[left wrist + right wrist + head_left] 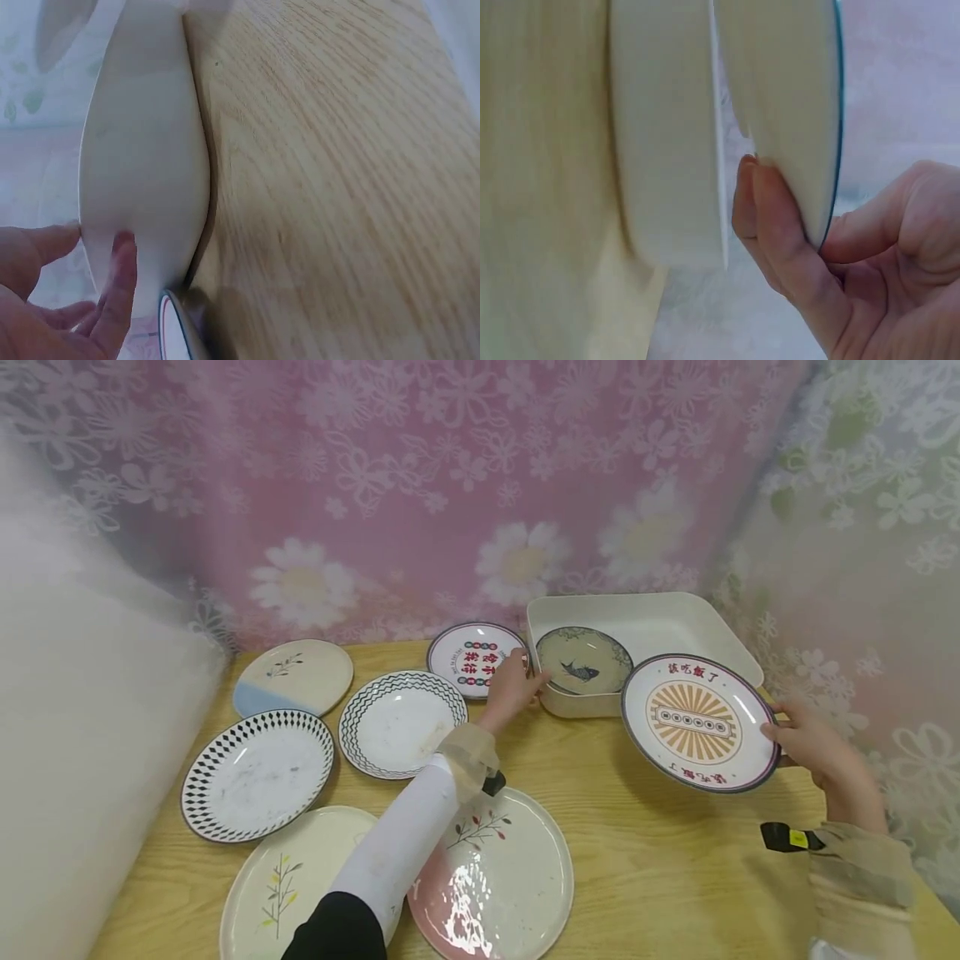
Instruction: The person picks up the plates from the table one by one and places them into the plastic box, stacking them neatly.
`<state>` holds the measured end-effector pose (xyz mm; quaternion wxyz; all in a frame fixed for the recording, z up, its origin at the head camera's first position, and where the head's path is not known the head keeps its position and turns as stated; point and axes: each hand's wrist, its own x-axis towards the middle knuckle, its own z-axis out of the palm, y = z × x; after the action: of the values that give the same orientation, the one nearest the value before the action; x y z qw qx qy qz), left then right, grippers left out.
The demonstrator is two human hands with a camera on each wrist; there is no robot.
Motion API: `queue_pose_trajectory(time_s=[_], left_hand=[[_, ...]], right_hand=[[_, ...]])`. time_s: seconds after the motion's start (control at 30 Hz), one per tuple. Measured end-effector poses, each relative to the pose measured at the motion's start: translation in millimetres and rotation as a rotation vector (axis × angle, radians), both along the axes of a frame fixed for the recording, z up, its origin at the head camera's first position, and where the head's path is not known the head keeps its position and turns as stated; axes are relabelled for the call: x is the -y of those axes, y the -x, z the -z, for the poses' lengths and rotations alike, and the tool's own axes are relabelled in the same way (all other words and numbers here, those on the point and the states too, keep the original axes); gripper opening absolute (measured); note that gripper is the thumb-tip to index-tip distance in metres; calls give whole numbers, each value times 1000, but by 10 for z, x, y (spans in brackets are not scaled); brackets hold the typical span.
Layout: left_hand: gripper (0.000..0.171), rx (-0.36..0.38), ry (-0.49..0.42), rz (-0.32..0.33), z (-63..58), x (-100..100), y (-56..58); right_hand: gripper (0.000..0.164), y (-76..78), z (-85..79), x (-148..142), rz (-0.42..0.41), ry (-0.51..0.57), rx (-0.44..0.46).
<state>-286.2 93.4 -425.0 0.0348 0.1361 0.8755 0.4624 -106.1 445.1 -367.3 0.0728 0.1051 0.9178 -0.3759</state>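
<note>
Here, the sunburst plate [692,723] sits between right thumb [870,223] and fingers [781,217].

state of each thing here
box, open
fish plate, in box
sunburst plate, raised
right hand, holding sunburst plate
left hand, touching box
lettered plate, face up
blue plate, face up
wavy plate, face up
diamond plate, face up
yellow-leaf plate, face up
pink plate, face up

A wood-grained bench [637,868] stands against a pink backdrop [390,535] printed with white blossoms and large daisies; a paler floral panel [885,610] touched with green leaves rises at right, a mostly plain whitish wall [90,693] at left
</note>
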Motion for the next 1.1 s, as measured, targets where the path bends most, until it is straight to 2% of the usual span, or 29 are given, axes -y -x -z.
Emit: queue_pose_trajectory(time_s=[0.1, 0.17, 0.23, 0.3, 0.4, 0.47, 0.5, 0.57, 0.73, 0.83, 0.97, 1.1], left_hand=[[58, -108, 93, -58, -54, 26, 2], [52, -145, 60, -52, -84, 44, -2], [45, -156, 0, -13, -132, 69, -19], [42, -102, -118, 69, -195, 101, -63], [47, 97, -306, 212, -286, 158, -156], [50, 233, -396, 277, -318, 197, -215], [51, 275, -416, 294, -328, 219, -234], [49, 300, -409, 308, -334, 275, -259], [37, 295, -328, 324, -354, 444, -267], [34, 341, -291, 363, -357, 548, -250], [32, 413, -294, 414, -344, 650, -232], [32, 451, -303, 424, -319, 688, -224]], right_hand=[[52, 123, -73, 143, 7, 5, -25], [53, 209, -110, 251, 8, 19, -29], [53, 299, -137, 368, -2, 34, -35], [53, 390, -150, 485, -18, 55, -42], [52, 512, -140, 655, -39, 94, -50], [50, 579, -115, 761, -48, 113, -51], [50, 606, -103, 811, -54, 124, -48], [49, 649, -74, 906, -69, 142, -44], [48, 698, -14, 1059, -109, 175, -22], [48, 711, 14, 1091, -128, 185, -9], [49, 722, 42, 1078, -152, 181, 2], [52, 728, 67, 1039, -173, 193, 8]])
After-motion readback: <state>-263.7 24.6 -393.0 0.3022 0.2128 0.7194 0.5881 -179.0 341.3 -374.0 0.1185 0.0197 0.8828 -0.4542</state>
